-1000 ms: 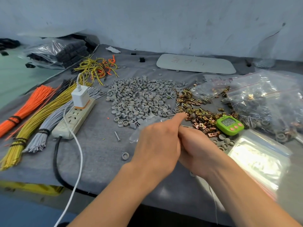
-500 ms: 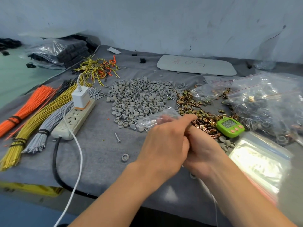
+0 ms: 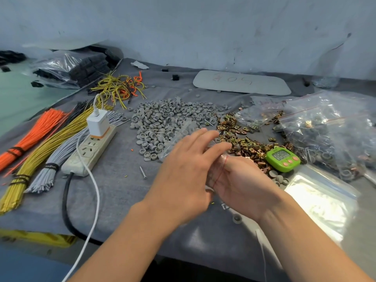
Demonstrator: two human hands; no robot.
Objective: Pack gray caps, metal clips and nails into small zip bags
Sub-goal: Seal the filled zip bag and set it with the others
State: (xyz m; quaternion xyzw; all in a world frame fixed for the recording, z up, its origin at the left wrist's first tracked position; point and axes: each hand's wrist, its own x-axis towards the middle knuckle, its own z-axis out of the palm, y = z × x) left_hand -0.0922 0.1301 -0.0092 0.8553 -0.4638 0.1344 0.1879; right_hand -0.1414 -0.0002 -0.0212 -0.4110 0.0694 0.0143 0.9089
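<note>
The head camera looks down on a table [image 3: 114, 192] with a gray cloth and lots of little parts. A big heap of gray caps [image 3: 162, 123] sits in the middle. A heap of shiny metal clips [image 3: 246, 143] lies just to its right. One nail [image 3: 143, 172] lies alone on the cloth, near the caps.

Both hands are close together in front of the heaps. The left hand [image 3: 183, 180] has its fingers straight and a little spread, and I see nothing held in it. A small clear bag [image 3: 179, 135] sticks out past those fingers, over the edge of the caps. It is blurry. The bag's red strip crosses the right hand [image 3: 244, 186]. I cannot tell if the right hand is gripping the bag.

A green timer [image 3: 282, 159] sits beside the clips. A stack of empty bags [image 3: 321, 204] lies near the right arm. Full bags [image 3: 329, 135] are piled behind the timer. On the left are a power strip [image 3: 91, 149] and bundles of wires [image 3: 40, 143].
</note>
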